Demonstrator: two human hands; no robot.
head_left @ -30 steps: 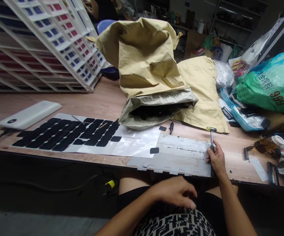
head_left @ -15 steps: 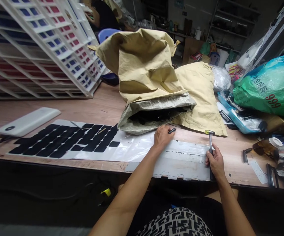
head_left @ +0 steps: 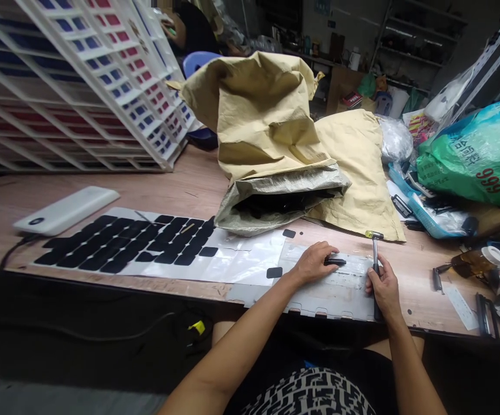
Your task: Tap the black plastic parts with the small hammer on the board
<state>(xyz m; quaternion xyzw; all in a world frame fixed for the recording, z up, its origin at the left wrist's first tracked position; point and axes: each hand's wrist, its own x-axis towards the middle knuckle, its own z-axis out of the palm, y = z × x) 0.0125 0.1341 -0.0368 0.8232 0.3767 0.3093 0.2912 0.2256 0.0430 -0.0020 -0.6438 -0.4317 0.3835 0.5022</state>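
My left hand (head_left: 314, 264) pinches a small black punch-like tool (head_left: 334, 262) and holds it flat over a grey metal plate (head_left: 319, 291) at the table's front edge. My right hand (head_left: 382, 288) is wrapped round the black handle of a small hammer (head_left: 375, 253), whose head stands up just right of the plate. Left of the plate lies a clear sheet (head_left: 232, 262) covered with several black pads (head_left: 132, 242). Two loose black pads (head_left: 274, 272) lie beside the plate.
An open woven sack with black parts inside (head_left: 275, 199) lies behind the plate under a tan paper bag (head_left: 262, 109). A white power bank (head_left: 66, 209) sits far left, a white rack (head_left: 68, 80) behind it. Green bag (head_left: 474, 153) and clutter fill the right side.
My left hand rose from my lap, picked up the small black tool near the sack, and brought it onto the metal plate. The right hand kept hold of the hammer.
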